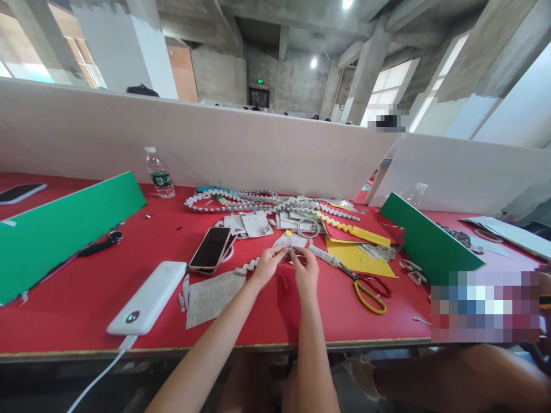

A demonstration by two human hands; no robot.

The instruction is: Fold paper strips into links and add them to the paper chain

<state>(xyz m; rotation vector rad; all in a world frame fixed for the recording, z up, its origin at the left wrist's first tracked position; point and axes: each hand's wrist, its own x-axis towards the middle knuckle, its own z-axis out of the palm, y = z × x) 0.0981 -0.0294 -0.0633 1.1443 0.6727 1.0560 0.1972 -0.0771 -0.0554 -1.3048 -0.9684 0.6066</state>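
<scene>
Both forearms enter from the bottom edge and meet above the red table (pixel 86 310). Left hand (pixel 267 265) and right hand (pixel 306 269) sit close together, fingertips nearly touching, each pinching a small folded paper piece (pixel 287 248) held just above the table surface. Fingers of both hands are drawn together around the paper, not spread. A zigzag folded paper chain (pixel 248 267) runs from the left hand down to the table on its left side.

Left of the hands:
- a printed paper sheet (pixel 210 297) lies flat, touching the chain end;
- a white power bank (pixel 148 298) with a cable lies near the table's front edge;
- a phone (pixel 210 248) lies face up beyond the sheet.

Right of the hands:
- scissors (pixel 368 287) with yellow and red handles lie on the table;
- yellow paper (pixel 359 261) lies just behind the scissors.

Behind the hands, a long pile of folded paper chains (pixel 241 201) stretches across the table. A water bottle (pixel 159 173) stands upright near the white partition (pixel 258 149). Green boards (pixel 64 223) stand at an angle at both sides.
</scene>
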